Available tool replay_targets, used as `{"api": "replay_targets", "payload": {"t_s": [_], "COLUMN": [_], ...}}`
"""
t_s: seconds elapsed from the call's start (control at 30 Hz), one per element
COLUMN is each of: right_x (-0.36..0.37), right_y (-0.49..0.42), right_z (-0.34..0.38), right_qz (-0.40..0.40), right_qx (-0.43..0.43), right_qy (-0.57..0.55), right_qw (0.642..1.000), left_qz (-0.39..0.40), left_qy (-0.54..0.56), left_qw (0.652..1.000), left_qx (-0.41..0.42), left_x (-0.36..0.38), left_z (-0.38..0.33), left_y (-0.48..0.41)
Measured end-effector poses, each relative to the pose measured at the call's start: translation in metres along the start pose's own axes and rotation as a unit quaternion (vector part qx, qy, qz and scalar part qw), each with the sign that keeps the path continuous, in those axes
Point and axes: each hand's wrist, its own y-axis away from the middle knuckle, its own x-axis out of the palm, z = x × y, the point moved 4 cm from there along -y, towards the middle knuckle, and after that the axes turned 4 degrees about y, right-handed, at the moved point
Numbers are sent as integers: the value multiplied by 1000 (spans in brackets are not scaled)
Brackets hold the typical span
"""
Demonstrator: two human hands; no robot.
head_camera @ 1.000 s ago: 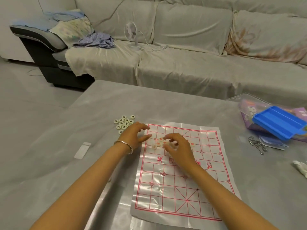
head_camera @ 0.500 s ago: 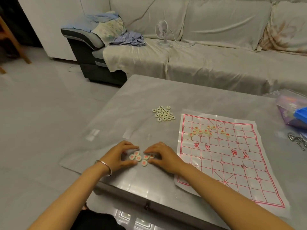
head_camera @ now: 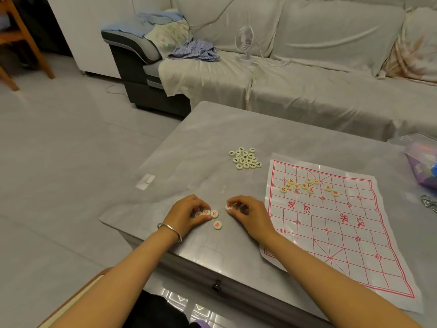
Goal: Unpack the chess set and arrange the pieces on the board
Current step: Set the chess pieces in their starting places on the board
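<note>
Near the front edge of the bench (head_camera: 189, 150), just beside the board's left margin, a small group of red-marked discs (head_camera: 214, 213) is gathered between two hands. The left hand (head_camera: 186, 213) is laid over several of them, its fingers (head_camera: 199, 203) curled down and pinching at the discs. The right hand (head_camera: 250, 215) is curled likewise, with one disc seen at its fingertips; whether more are hidden beneath cannot be told. A single disc (head_camera: 217, 225) lies apart, just in front of both hands. Other red discs (head_camera: 305, 185) are scattered over the far left part of the board (head_camera: 331, 233), not ranged in any order, and a cluster of black-marked discs (head_camera: 246, 158) sits on the bare bench beyond the board's far left corner.

The discs are judged to be light, hard and smooth, and likely to skate on the glossy bench if pushed. Each is best taken by its rim between thumb and forefinger, face up so that the character can be read. The board appears to be a thin, creased plastic sheet, limp and easily dragged, so pieces are better set straight down than slid across it.
</note>
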Motion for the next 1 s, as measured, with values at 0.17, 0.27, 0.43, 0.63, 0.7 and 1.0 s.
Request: {"api": "replay_targets", "payload": {"t_s": [0.17,0.27,0.43,0.63,0.7,1.0], "right_x": [-30,-74,-159,-207,-208,-205], "right_y": [-1,0,21,38,37,41], "right_z": [-7,-26,-92,-155,-163,-167], "right_qz": [-36,-78,-171,-209,-192,-185], "right_qx": [12,42,120,191,187,177], "right_qy": [-21,-27,-4,21,38,65], "right_qw": [999,996,978,959,963,964], "left_qz": [-64,-59,26,108,147,140], "left_qy": [44,62,51,0,-38,-73], "left_qw": [997,996,995,991,985,982], "left_qx": [2,40,82,85,84,100], "left_x": [-3,15,94,178,197,189], "left_z": [-23,-67,-142,-188,-194,-190], "left_y": [-23,-52,-106,-151,-158,-152]}}
